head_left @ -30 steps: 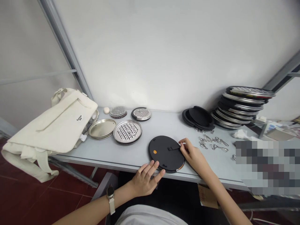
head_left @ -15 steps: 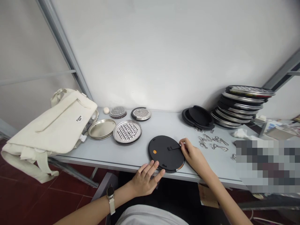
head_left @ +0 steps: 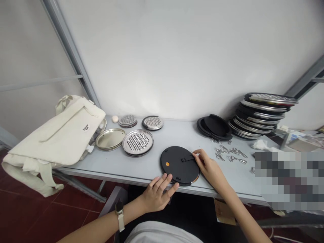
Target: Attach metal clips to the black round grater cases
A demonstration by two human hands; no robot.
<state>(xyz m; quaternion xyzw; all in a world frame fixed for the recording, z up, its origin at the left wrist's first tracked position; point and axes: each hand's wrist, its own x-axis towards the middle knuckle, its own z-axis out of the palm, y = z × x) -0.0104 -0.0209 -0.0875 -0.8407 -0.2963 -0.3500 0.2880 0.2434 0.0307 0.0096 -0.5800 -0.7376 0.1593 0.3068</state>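
Observation:
A black round disc (head_left: 174,168) lies near the front edge of the table, with an orange dot, two small slots and a narrow straight groove on its upper face. My left hand (head_left: 159,193) rests its outstretched, slightly spread fingertips on the disc's near left rim. At the right rim, where the groove ends, my right hand (head_left: 206,165) pinches with thumb and forefinger. Whatever lies between those fingertips is mostly hidden. To the left sits a round metal grater plate (head_left: 138,141) with raised teeth, overlapping plain metal discs (head_left: 110,137).
Smaller grater plates (head_left: 128,119) and a black-rimmed grater (head_left: 153,123) lie at the back. Black round holders (head_left: 215,126) and a tall leaning stack of graters (head_left: 260,116) stand right, behind loose metal clips (head_left: 234,153). A cream bag (head_left: 55,135) hangs over the left end.
My right thumb and forefinger have shifted very slightly left at the disc's rim. The left hand and the disc stay almost where they were.

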